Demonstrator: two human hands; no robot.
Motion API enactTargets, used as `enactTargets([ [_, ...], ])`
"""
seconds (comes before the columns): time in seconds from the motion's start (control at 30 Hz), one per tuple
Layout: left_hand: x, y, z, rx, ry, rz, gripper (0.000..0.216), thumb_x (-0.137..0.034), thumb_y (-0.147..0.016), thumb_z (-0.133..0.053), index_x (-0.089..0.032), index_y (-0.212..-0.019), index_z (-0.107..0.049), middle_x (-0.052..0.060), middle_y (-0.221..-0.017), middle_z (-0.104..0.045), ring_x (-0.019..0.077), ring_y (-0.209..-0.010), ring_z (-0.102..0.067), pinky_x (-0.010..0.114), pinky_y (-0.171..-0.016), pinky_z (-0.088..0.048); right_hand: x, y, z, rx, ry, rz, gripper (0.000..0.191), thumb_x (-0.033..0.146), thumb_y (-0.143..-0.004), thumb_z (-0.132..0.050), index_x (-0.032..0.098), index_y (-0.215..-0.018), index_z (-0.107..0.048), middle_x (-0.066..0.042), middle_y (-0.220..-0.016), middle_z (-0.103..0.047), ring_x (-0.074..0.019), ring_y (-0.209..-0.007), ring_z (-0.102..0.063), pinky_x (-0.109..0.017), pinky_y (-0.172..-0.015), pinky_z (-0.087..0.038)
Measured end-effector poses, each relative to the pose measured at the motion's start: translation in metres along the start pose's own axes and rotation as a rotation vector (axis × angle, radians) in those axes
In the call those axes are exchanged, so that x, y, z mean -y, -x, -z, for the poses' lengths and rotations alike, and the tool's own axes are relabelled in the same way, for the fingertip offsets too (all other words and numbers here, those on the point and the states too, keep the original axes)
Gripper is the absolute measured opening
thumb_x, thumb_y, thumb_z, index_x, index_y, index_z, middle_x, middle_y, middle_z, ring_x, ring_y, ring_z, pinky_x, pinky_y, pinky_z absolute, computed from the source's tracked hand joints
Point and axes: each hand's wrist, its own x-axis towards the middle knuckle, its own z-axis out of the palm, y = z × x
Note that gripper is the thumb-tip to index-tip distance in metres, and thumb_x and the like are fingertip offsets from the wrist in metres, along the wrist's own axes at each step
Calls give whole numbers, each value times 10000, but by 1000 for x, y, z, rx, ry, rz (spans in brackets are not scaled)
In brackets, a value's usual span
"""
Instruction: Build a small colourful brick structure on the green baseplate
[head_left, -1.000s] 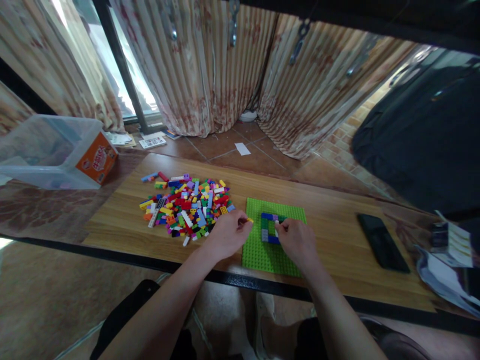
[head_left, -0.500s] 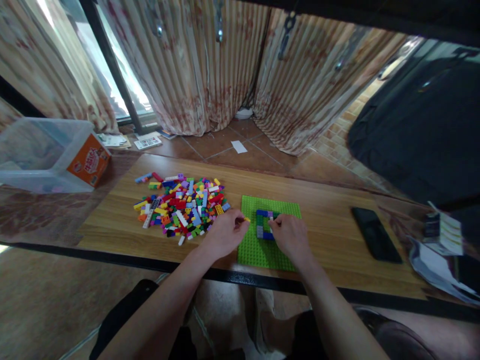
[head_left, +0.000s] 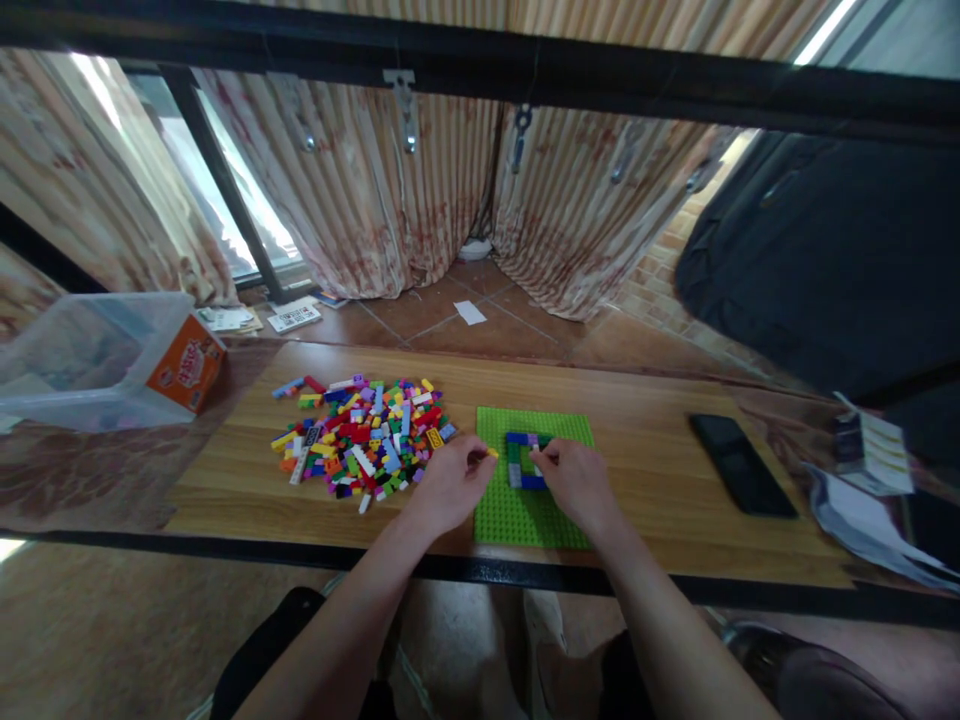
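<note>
My left hand (head_left: 453, 484) is closed in a pinch on a small yellow brick (head_left: 493, 453), held just over the left part of the green baseplate (head_left: 495, 520). A low hollow rectangle of blue, green, grey and purple bricks (head_left: 514, 452) stands on the plate. My right hand (head_left: 576, 480) covers its right side, thumb and forefinger pinched together above the hollow. A small whitish piece (head_left: 535, 452) shows at those fingertips; whether it is gripped there or part of the rectangle is hard to see.
A wide heap of loose coloured bricks (head_left: 367, 430) lies left of my left hand. A black phone (head_left: 741, 465) rests on the table (head_left: 645, 420) to the right. At far left stands a clear plastic bin (head_left: 75, 350); papers (head_left: 862, 520) lie far right.
The view has tilted up slightly, so the table sits lower in the picture. Both hands keep nearly the same places over the plate, and the left still holds the yellow brick.
</note>
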Motion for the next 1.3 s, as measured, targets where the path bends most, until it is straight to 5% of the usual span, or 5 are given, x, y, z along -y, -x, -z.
enactTargets([
  [0.23,3,-8,-5,-18,156,-1,122,-230,-836,-563,-144,-845,-650,13,-752,-640,141,-699,-591,252,-652,-441,-25,-7,25,-259,-494,-51,388,432,-881,-502,184,-607,-619,-3,-534,-591,-134,-504,-511,-270,-528,-329],
  [0.43,-2,-15,-16,0,383,71,196,-280,-849,-561,-146,-963,-647,18,-785,-660,137,-693,-615,237,-608,-453,-23,-7,17,-138,-895,97,250,366,-786,-608,182,-924,-705,-51,-848,-711,-149,-659,-595,-290,-627,-467],
  [0.7,-6,-19,-33,18,574,152,269,-272,-818,-607,-113,-1035,-622,17,-764,-644,92,-555,-556,212,-519,-431,-10,6,17,119,-729,270,409,333,-765,-687,240,-1162,-649,-39,-1027,-695,-158,-798,-621,-299,-688,-488],
  [1.3,-12,-17,-35,46,782,195,262,-305,-825,-607,-129,-1018,-613,50,-832,-694,107,-599,-583,233,-573,-475,4,11,13,92,-778,326,317,248,-819,-621,229,-1134,-647,-29,-978,-672,-151,-830,-622,-314,-783,-503],
])
